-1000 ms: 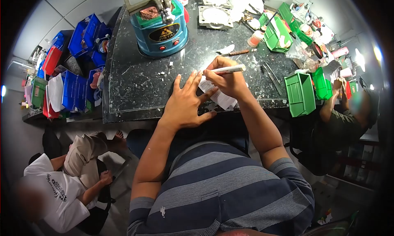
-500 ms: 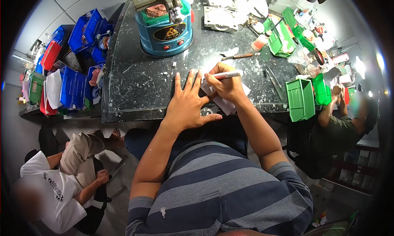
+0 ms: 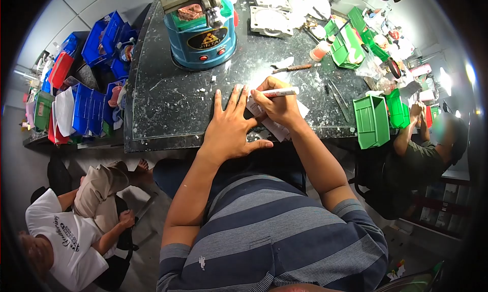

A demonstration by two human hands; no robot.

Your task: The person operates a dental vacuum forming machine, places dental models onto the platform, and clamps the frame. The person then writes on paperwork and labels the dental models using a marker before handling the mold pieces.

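My right hand (image 3: 280, 109) is closed around a white marker pen (image 3: 282, 92) with red print, held tilted over the black worktop. Beneath that hand lies a white slip of paper (image 3: 277, 131), mostly covered by my fingers, so the pen's tip and any writing cannot be made out. My left hand (image 3: 227, 129) rests flat on the worktop with its fingers spread, its fingertips just left of the paper. Beyond my hands is a knife-like tool with a wooden handle (image 3: 299, 67).
A blue JINTAI machine (image 3: 203, 51) stands at the back left of the scratched worktop (image 3: 157, 99). Green bins (image 3: 371, 120) line the right side, blue bins (image 3: 90, 109) the left. Tweezers (image 3: 339, 101) lie at the right. One person sits at each side.
Both hands keep nearly the same pose, the right one still gripping the marker pen. The whole view has shifted very slightly.
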